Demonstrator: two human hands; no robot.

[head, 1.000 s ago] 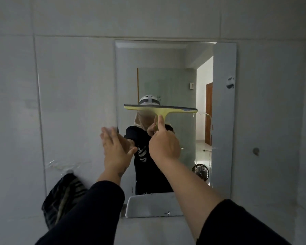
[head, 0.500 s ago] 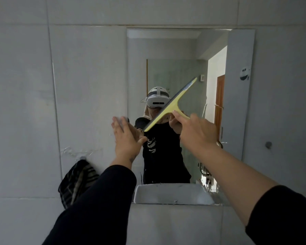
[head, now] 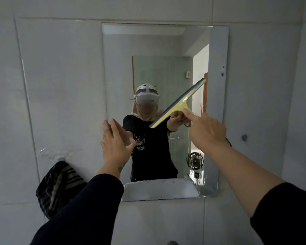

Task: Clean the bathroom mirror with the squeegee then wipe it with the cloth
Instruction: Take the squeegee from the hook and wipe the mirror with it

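Note:
A frameless rectangular mirror [head: 116, 71] hangs on the grey tiled wall. My right hand [head: 206, 132] grips the handle of a yellow squeegee [head: 179, 104], whose blade lies tilted against the glass, high end to the right. My left hand [head: 115, 145] rests flat and open against the mirror's lower left edge. A dark striped cloth [head: 58, 186] hangs from a wall hook to the left of the mirror, below my left hand.
Water drops cling to the mirror's lower right corner [head: 200, 184]. A small round knob [head: 244, 137] sticks out of the wall right of the mirror. The mirror reflects a person, a doorway and a small fan.
The squeegee went from level to tilted and moved right across the glass with my right hand. My left hand stayed on the mirror's left edge.

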